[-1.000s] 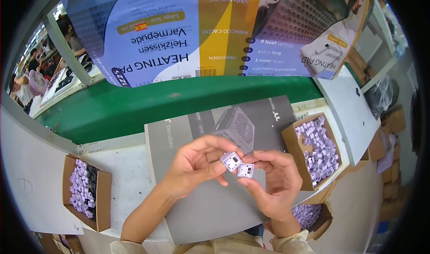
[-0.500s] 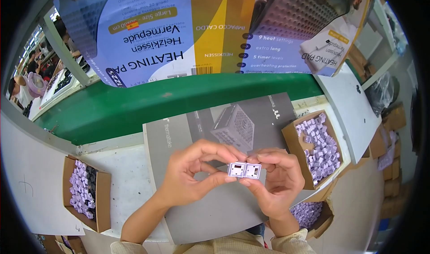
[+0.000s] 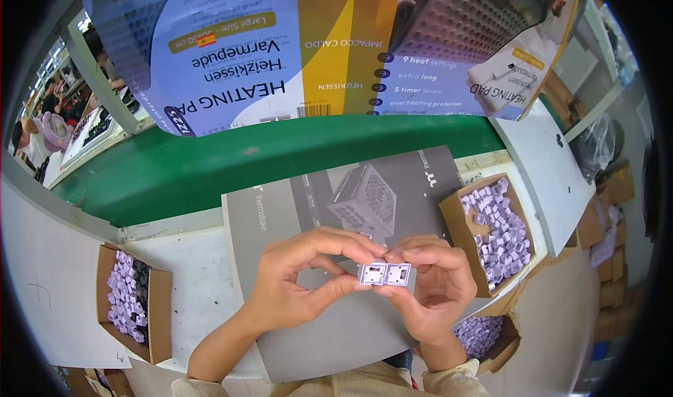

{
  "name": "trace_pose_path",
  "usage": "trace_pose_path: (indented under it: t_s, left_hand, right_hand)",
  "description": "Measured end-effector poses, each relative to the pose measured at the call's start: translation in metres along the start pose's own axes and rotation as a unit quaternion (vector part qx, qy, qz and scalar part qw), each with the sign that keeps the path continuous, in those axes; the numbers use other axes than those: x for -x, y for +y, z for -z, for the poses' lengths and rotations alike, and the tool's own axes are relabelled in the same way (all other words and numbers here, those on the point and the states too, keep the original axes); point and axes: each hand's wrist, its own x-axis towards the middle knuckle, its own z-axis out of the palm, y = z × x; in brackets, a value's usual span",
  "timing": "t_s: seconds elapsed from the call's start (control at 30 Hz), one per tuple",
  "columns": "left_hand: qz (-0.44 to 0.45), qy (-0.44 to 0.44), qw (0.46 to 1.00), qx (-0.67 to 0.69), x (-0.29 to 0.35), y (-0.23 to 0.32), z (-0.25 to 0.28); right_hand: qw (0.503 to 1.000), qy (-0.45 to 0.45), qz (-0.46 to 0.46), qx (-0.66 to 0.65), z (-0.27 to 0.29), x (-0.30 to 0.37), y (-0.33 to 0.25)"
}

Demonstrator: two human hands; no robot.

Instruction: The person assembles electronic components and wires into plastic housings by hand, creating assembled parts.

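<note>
Two small square lilac-and-white plastic pieces are held side by side, edges touching, over the grey printed sheet [image 3: 329, 327]. My left hand [image 3: 298, 278] pinches the left plastic piece [image 3: 371, 275] between thumb and fingers. On the other side, my right hand [image 3: 442, 278] grips the right plastic piece [image 3: 399, 275] the same way. Both pieces show a pale face with a dark opening and small dark marks. Whether they are joined or only pressed together, I cannot tell. Fingertips hide part of their outer edges.
An open cardboard box [image 3: 457, 232] of lilac pieces stands to the right; another box [image 3: 161, 320], with lilac and black pieces, stands left. Lower right is a further box [image 3: 506, 351] of them. A large printed sheet [image 3: 336, 39] hangs across the back, above a green strip [image 3: 280, 152].
Both hands have lowered slightly with the pieces, and the pieces' faces have tilted a little. Each hand keeps its pinch.
</note>
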Motion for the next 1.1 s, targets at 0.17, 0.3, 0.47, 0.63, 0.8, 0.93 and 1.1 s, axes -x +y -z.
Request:
trace_pose_path:
  t_s: [0.17, 0.3, 0.47, 0.63, 0.8, 0.93, 1.1]
  left_hand:
    - [0.015, -0.002, 1.0, -0.023, -0.001, 0.005, 0.0]
    - [0.002, -0.007, 0.999, -0.046, 0.0, 0.005, 0.002]
    - [-0.008, 0.013, 0.999, -0.041, 0.0, 0.007, 0.0]
    - [-0.01, 0.004, 0.998, -0.061, -0.001, 0.01, 0.002]
    - [-0.023, -0.005, 0.996, -0.09, -0.001, 0.014, 0.001]
    - [-0.023, 0.0, 0.994, -0.109, -0.002, 0.016, -0.001]
    - [-0.036, 0.013, 0.995, -0.094, 0.0, 0.012, -0.003]
  right_hand:
    - [1.0, 0.005, -0.002, -0.002, 0.0, 0.0, -0.002]
    - [1.0, 0.002, 0.002, -0.004, -0.001, -0.001, -0.002]
    - [0.999, 0.016, 0.028, -0.03, -0.001, 0.0, -0.001]
    - [0.999, 0.011, 0.033, -0.026, -0.001, -0.001, -0.001]
    - [0.999, 0.014, 0.034, -0.032, -0.001, 0.001, -0.001]
    - [0.999, 0.015, 0.038, -0.026, 0.0, 0.002, -0.001]
    - [0.999, 0.013, 0.04, -0.023, 0.001, 0.002, -0.001]
